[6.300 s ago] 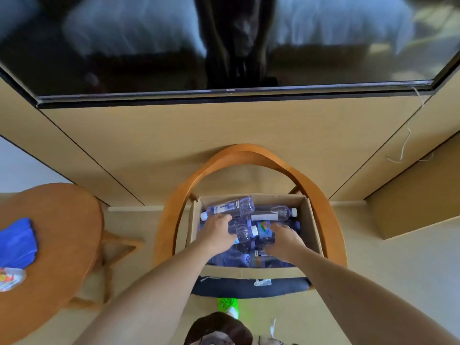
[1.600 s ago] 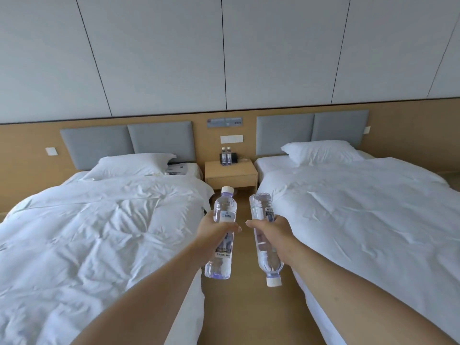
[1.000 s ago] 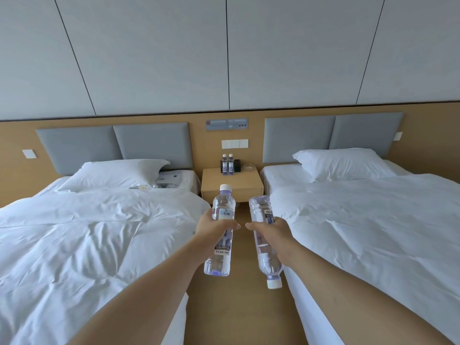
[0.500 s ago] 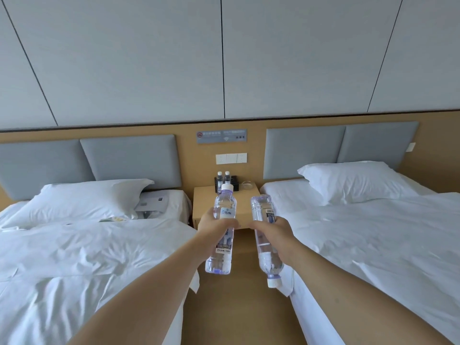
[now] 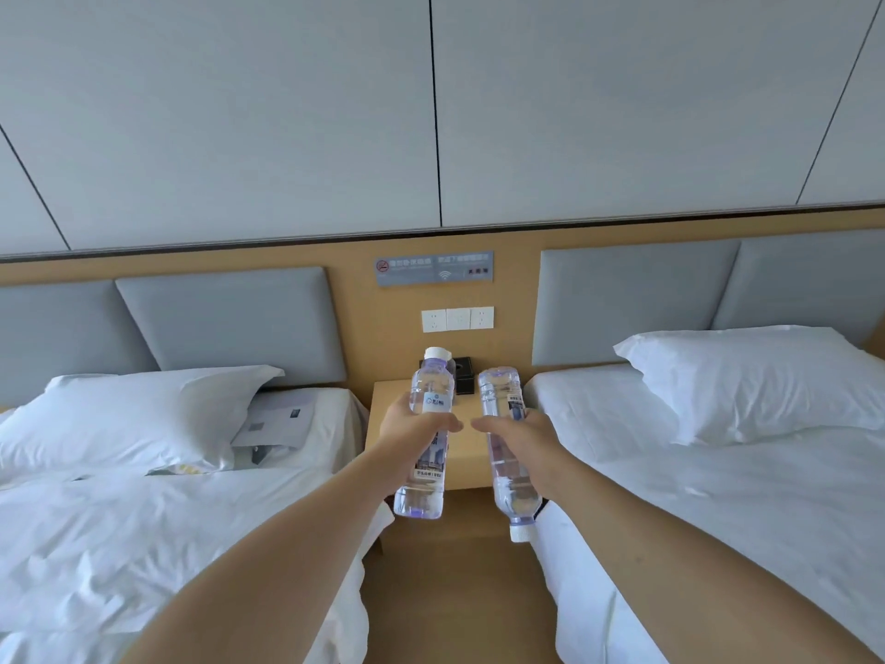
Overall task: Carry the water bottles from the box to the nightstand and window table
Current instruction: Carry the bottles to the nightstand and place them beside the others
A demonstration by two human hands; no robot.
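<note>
My left hand (image 5: 411, 429) grips a clear water bottle (image 5: 424, 491) upright, white cap on top. In my right hand (image 5: 519, 436) a second clear bottle (image 5: 508, 496) hangs upside down, its cap pointing at the floor. Both bottles are held side by side in front of the light wooden nightstand (image 5: 383, 400), which stands between two beds against the wall. A black holder (image 5: 463, 376) sits at the back of the nightstand; the held bottles hide most of what stands there. The box is out of view.
A white bed (image 5: 143, 529) lies on the left, with a pillow and papers (image 5: 277, 419) near its head. Another white bed (image 5: 718, 496) is on the right. A narrow wooden floor aisle (image 5: 455, 606) runs between them. Wall sockets (image 5: 457, 319) sit above the nightstand.
The nightstand has come closer and now fills the space behind the bottles. Both hands keep the same grip on their bottles. Much earlier, both hands were in the box of bottles.
</note>
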